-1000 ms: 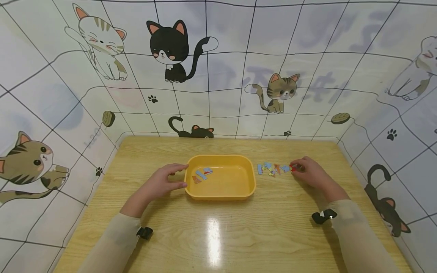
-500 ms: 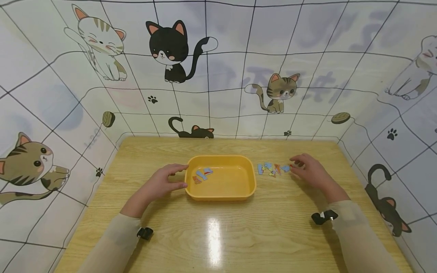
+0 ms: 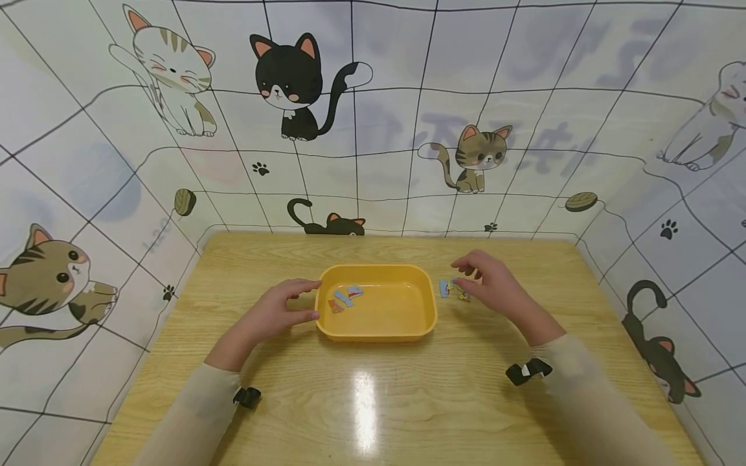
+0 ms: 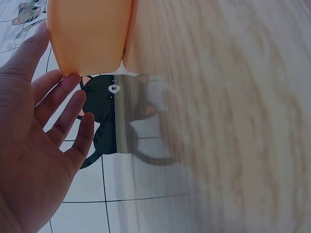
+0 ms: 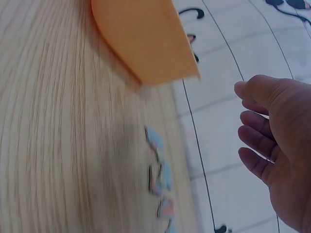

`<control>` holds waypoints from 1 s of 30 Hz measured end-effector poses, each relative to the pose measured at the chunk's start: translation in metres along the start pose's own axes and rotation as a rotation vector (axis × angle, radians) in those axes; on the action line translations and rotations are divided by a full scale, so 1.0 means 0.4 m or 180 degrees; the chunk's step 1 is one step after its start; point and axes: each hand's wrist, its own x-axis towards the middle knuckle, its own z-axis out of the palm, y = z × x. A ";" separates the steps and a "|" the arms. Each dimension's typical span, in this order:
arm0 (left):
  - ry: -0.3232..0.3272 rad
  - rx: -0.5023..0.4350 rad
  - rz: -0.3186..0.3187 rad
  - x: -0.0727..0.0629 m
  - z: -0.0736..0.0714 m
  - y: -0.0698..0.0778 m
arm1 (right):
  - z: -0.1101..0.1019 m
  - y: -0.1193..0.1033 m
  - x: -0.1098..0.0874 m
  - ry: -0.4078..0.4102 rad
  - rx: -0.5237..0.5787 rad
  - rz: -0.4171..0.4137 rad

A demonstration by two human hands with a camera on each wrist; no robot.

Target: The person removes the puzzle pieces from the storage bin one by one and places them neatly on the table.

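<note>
A yellow plastic tray (image 3: pixel 384 336) stands on the table with a few small puzzle pieces (image 3: pixel 344 299) lying in its left part, blue and orange ones. At the tray's left end my left hand (image 3: pixel 281 307) touches the rim with spread thumb and fingertips. In the left wrist view the same hand's fingertips meet the tray's wall (image 4: pixel 90 39). My right hand (image 3: pixel 495 285) hovers over a row of loose puzzle pieces (image 3: pixel 444 288) just right of the tray, hiding part of the row. Its thumb and forefinger are apart, and nothing shows between them.
The wooden table (image 3: pixel 326 401) runs up to a white grid-patterned wall covering (image 3: pixel 384 129) with cartoon cats at the back and sides. In the right wrist view, several puzzle pieces (image 5: pixel 166 208) lie in a line near the tray's end.
My right hand has moved left from the far end of the puzzle-piece row toward the tray, covering the row's right part. The left hand and the tray have stayed put.
</note>
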 end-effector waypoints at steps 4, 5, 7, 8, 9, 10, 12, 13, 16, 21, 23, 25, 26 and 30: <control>-0.0009 -0.0008 -0.0007 0.001 -0.001 0.000 | 0.028 -0.051 0.032 -0.0163 0.0109 -0.0212; -0.0011 -0.0005 -0.0007 0.001 -0.001 0.000 | 0.035 -0.061 0.039 -0.0209 0.0135 -0.0257; -0.0017 0.0001 -0.0006 0.001 0.000 0.000 | 0.049 -0.081 0.052 -0.0309 0.0143 -0.0349; -0.0021 0.0000 -0.0002 0.001 0.000 0.000 | 0.056 -0.091 0.058 -0.0370 0.0140 -0.0375; -0.0018 -0.0004 -0.0001 0.001 0.000 -0.001 | 0.064 -0.100 0.063 -0.0428 0.0128 -0.0412; -0.0022 -0.0009 0.0000 0.001 0.001 -0.001 | 0.071 -0.109 0.069 -0.0487 0.0113 -0.0435; -0.0023 -0.0006 0.0003 0.001 0.001 -0.002 | 0.086 -0.126 0.080 -0.0594 0.0038 -0.0484; -0.0020 -0.0006 0.0007 0.001 0.001 -0.002 | 0.095 -0.134 0.086 -0.0646 0.0000 -0.0495; -0.0012 -0.0006 0.0015 0.000 0.000 -0.002 | 0.121 -0.153 0.104 -0.0797 -0.0104 -0.0511; -0.0004 -0.0009 0.0009 -0.001 -0.001 -0.001 | 0.168 -0.176 0.132 -0.1062 -0.0138 -0.0463; -0.0005 -0.0003 0.0001 -0.002 -0.001 0.000 | 0.187 -0.181 0.143 -0.1136 -0.0150 -0.0478; -0.0006 0.0007 0.0000 -0.002 -0.001 -0.001 | 0.203 -0.187 0.152 -0.1185 -0.0179 -0.0512; -0.0007 0.0010 0.0003 -0.002 -0.001 -0.001 | 0.210 -0.191 0.156 -0.1202 -0.0183 -0.0529; -0.0004 -0.0008 0.0022 -0.001 0.000 -0.001 | 0.233 -0.211 0.173 -0.1269 -0.0155 -0.0562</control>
